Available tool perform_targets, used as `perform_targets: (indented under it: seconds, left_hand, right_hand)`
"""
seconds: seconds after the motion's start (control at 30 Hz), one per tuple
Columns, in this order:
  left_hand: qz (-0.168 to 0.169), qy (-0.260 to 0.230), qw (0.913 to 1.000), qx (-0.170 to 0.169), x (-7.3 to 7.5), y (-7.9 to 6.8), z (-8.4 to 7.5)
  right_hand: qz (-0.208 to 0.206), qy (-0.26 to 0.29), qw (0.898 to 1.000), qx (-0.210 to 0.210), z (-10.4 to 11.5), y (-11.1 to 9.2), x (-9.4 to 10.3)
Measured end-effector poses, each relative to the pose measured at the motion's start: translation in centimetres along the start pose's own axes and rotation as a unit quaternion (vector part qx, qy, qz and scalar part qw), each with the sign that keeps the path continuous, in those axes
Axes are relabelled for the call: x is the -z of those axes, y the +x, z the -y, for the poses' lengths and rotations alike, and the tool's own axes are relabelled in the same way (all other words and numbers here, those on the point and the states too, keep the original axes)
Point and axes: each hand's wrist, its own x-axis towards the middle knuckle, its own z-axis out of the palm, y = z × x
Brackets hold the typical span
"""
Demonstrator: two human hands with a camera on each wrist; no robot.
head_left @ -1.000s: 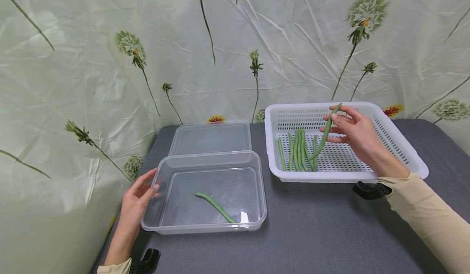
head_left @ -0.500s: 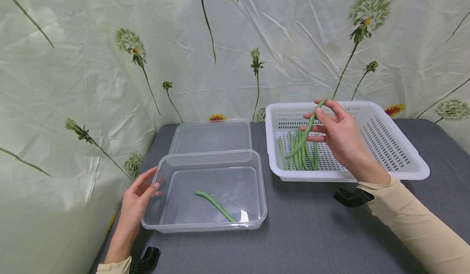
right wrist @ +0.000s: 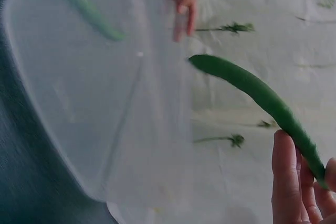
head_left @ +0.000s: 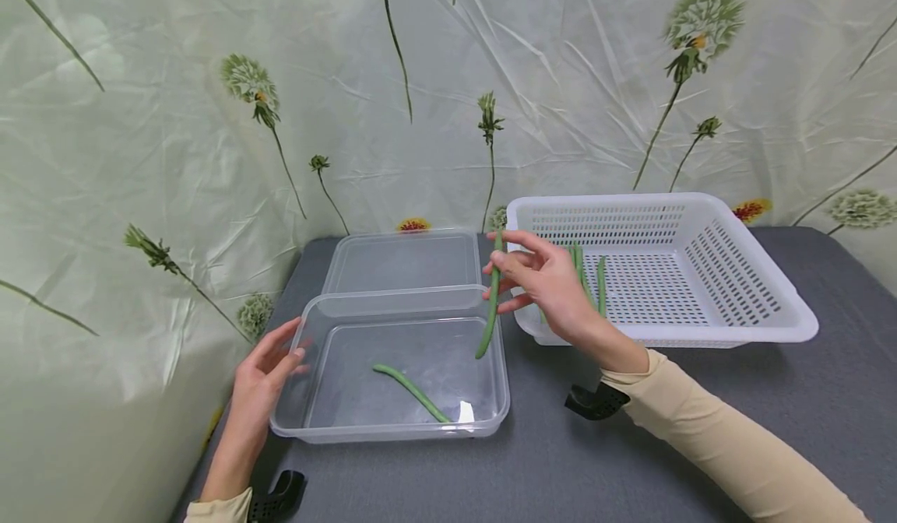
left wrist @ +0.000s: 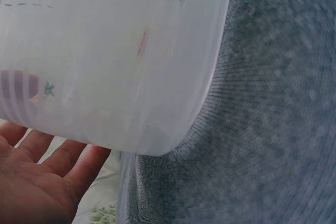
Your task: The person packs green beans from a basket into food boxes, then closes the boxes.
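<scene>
A green bean (head_left: 492, 305) hangs at the plastic container's (head_left: 343, 367) right edge, pinched in the right hand (head_left: 543, 278). The left hand (head_left: 258, 387), fingers loosely extended, touches the left wall. Inside, bare floor surrounds another bean (head_left: 413, 393); a worktop (head_left: 532, 398) gap separates the white basket (head_left: 743, 336).

The head view looks forward and down from above, clear plastic container (head_left: 343, 394) left of centre, white perforated basket (head_left: 736, 274) at right. The left-wrist view, close in, has the container filling its upper left. The right-wrist view, turned sideways, apparently shares the container's green bean (head_left: 409, 392), blurred at upper left.
</scene>
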Motion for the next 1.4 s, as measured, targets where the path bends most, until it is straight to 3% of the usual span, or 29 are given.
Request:
perform_targets:
  seconds: [0.13,0.33,0.5,0.77,1.03,1.4]
  left_hand:
    - [0.000,0.005,1.0000,0.003,0.0,0.0,-0.1]
    - [-0.001,-0.010,0.9999,0.002,0.1,0.0,-0.1]
    - [0.001,-0.021,0.9998,0.000,0.0,-0.1,0.0]
    - [0.003,-0.018,0.9998,-0.003,0.0,-0.1,-0.2]
    - [0.001,-0.005,1.0000,-0.001,0.0,-0.1,-0.2]
    - [0.009,-0.027,0.9994,-0.020,0.1,-0.2,-0.1]
  right_hand:
    - [0.025,-0.059,0.998,-0.019,-1.1,-0.2,-1.7]
    - [0.063,-0.151,0.985,-0.052,-1.6,-0.2,-3.2]
    - [0.084,-0.171,0.980,-0.062,-1.5,-0.4,-3.3]
    - [0.089,-0.159,0.983,-0.034,-1.4,-0.4,-2.7]
    - [0.075,-0.185,0.980,-0.018,0.2,-0.6,-0.7]
    - [0.028,-0.234,0.972,-0.005,1.5,-0.8,4.6]
